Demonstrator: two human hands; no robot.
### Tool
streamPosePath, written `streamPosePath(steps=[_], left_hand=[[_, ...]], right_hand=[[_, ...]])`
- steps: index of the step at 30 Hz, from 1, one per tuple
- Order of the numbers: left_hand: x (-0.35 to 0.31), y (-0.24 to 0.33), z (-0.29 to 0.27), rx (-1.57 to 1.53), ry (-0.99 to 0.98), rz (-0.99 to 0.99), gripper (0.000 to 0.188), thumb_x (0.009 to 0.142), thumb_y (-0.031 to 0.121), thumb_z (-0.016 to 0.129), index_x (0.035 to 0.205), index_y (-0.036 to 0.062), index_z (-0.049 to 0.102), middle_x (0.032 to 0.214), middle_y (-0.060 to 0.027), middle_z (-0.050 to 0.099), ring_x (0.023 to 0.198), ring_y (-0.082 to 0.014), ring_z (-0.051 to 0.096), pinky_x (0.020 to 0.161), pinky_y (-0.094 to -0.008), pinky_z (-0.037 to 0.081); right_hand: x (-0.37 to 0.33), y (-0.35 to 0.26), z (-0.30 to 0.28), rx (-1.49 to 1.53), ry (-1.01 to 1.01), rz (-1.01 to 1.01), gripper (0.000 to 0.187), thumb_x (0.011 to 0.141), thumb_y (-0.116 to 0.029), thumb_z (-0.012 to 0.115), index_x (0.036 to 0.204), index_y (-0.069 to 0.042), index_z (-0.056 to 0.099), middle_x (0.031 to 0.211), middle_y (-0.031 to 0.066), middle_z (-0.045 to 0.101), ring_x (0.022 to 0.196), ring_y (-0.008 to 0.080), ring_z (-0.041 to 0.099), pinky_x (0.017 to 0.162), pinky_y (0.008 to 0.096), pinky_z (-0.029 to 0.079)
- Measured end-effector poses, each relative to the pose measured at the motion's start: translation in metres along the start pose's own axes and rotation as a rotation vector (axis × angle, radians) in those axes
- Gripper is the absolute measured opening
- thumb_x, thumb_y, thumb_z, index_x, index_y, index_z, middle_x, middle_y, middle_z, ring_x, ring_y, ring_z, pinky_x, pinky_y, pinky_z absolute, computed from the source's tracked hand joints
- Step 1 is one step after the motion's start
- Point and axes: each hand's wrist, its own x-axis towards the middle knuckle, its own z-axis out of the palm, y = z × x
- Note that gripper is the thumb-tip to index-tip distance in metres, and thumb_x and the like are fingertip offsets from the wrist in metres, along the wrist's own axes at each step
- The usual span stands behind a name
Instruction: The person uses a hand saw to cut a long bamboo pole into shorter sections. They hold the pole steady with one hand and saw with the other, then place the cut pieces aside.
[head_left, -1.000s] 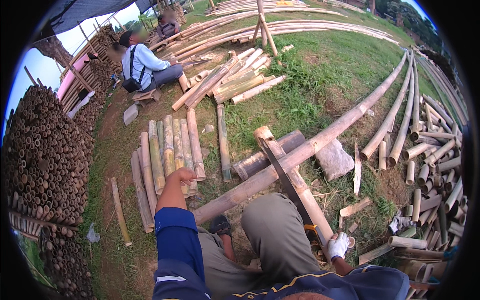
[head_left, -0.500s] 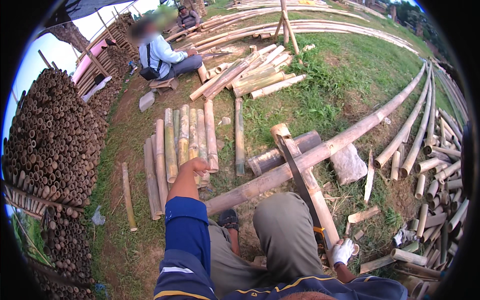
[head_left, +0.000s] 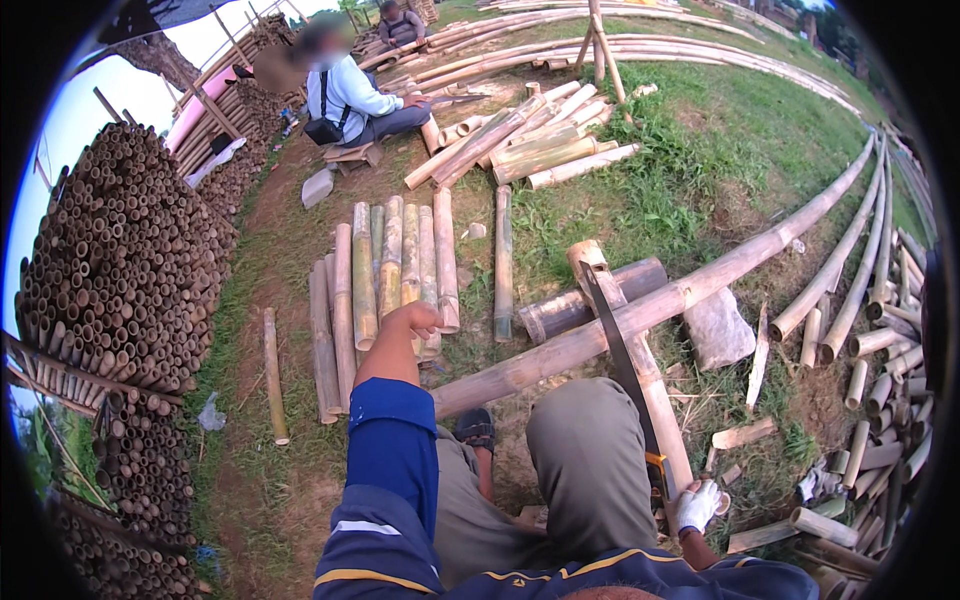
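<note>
— Saw (head_left: 628, 372) rests on the long bamboo pole (head_left: 640, 312), gloved right hand (head_left: 694, 506) closed round its handle at five o'clock?
— Yes; bare left hand (head_left: 412, 322), fingers curled, holds nothing over cut lengths (head_left: 385, 272) at ten o'clock.

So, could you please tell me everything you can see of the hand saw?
The hand saw has a long, dark, narrow blade and a yellow-and-black handle. It lies along a pale wooden support, its tip up by the long bamboo pole resting across that support. The right hand, in a white glove, grips the handle beside the knee.
</note>
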Motion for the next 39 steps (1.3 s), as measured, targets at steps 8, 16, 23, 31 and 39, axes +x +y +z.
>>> streamPosePath(steps=[8,16,23,31,39], left_hand=[[0.007,-0.002,0.003,0.001,-0.023,-0.011,0.048,0.102,0.043,0.068,0.142,0.0161,0.065,0.139,-0.0044,0.071,0.118,-0.0196,0.073,0.097,-0.0429,0.056],[0.001,-0.003,-0.001,-0.005,-0.025,-0.008,0.055,0.102,0.043,0.067,0.148,0.0139,0.063,0.145,-0.006,0.069,0.121,-0.021,0.073,0.097,-0.0428,0.056],[0.003,-0.004,-0.001,0.003,-0.028,0.007,0.055,0.101,0.043,0.068,0.148,0.0162,0.064,0.146,-0.0061,0.069,0.121,-0.0216,0.073,0.096,-0.0438,0.056],[0.004,-0.005,0.001,-0.003,-0.022,-0.012,0.056,0.1,0.043,0.068,0.148,0.0145,0.064,0.147,-0.0065,0.069,0.121,-0.0216,0.073,0.098,-0.044,0.056],[0.003,-0.004,0.003,-0.024,0.001,-0.004,0.055,0.101,0.042,0.068,0.148,0.0137,0.064,0.146,-0.0064,0.07,0.122,-0.0217,0.073,0.099,-0.044,0.056]], right_hand=[[-0.001,-0.003,-0.003,-0.023,-0.006,0.012,0.03,0.106,-0.027,0.053,0.118,-0.002,0.066,0.123,0.0215,0.065,0.123,0.0432,0.056,0.108,0.054,0.042],[0.001,-0.005,-0.005,-0.005,-0.009,-0.008,0.031,0.106,-0.026,0.052,0.121,-0.002,0.065,0.123,0.0226,0.064,0.124,0.0437,0.055,0.109,0.0542,0.041],[0.0,-0.009,-0.008,0.043,-0.013,0.043,0.032,0.106,-0.025,0.054,0.125,-0.002,0.065,0.121,0.0247,0.065,0.123,0.044,0.056,0.11,0.0534,0.041],[0.001,-0.007,-0.004,-0.017,-0.023,0.03,0.032,0.106,-0.026,0.053,0.125,-0.002,0.065,0.123,0.0217,0.065,0.125,0.0422,0.055,0.112,0.0517,0.04],[-0.001,-0.007,-0.007,-0.021,-0.021,0.045,0.032,0.106,-0.026,0.053,0.125,-0.002,0.065,0.125,0.0208,0.064,0.126,0.0417,0.055,0.111,0.0512,0.041]])
